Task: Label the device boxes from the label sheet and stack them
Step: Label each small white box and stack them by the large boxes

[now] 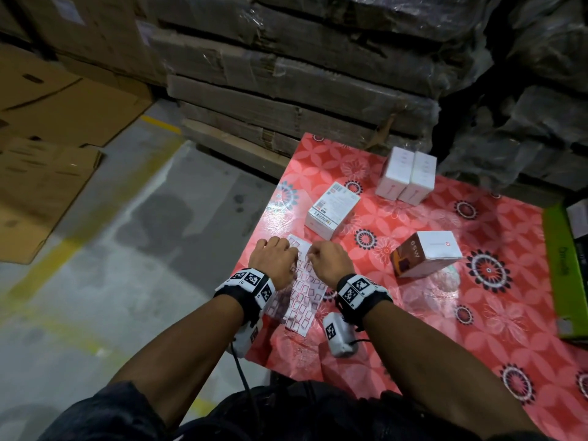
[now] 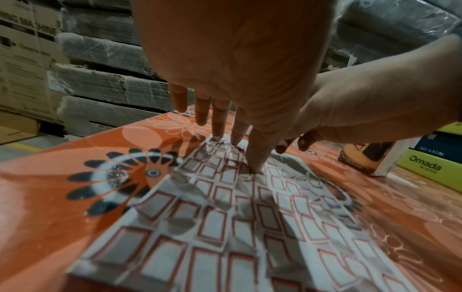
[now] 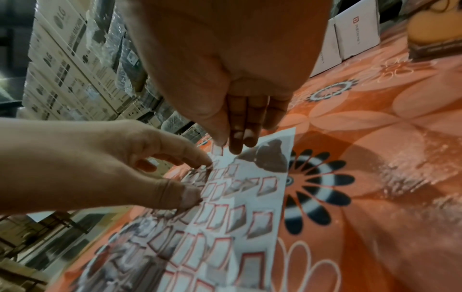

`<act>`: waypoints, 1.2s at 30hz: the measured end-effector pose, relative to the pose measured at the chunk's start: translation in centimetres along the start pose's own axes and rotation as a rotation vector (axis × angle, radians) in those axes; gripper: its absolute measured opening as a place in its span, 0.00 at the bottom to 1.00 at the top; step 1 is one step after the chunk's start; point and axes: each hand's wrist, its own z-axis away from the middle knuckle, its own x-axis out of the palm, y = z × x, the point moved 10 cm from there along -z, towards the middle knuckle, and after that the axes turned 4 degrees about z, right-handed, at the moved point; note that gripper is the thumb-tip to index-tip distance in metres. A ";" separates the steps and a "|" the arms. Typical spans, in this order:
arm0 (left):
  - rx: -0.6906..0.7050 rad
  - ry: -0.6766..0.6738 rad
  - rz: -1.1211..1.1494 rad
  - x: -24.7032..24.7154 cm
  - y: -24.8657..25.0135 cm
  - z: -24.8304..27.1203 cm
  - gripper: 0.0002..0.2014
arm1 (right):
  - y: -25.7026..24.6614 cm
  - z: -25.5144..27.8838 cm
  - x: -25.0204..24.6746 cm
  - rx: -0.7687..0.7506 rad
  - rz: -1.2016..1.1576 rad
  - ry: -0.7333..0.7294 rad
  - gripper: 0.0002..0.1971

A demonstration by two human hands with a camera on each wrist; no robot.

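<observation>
Head view: my left hand presses the sheet flat, fingers straight, so my right hand can pinch a label free.

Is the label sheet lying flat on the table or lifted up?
Flat: the label sheet lies spread on the table, left hand fingertips pressing it.

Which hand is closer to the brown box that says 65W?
Right. The right hand is over the label sheet, with bare tablecloth between it and the brown box. The left hand sits farther away, beyond the right hand.
</observation>
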 end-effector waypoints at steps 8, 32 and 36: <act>-0.027 0.104 0.101 -3.5 1.2 -0.4 0.19 | 1.4 2.0 -4.1 -0.037 -0.158 0.133 0.09; 0.375 0.108 0.394 -9.0 22.3 -6.8 0.30 | 22.8 11.3 -17.1 0.442 -0.781 0.742 0.13; 0.397 0.068 0.362 -8.5 23.6 -7.3 0.34 | 23.4 11.3 -16.1 0.471 -0.936 0.724 0.15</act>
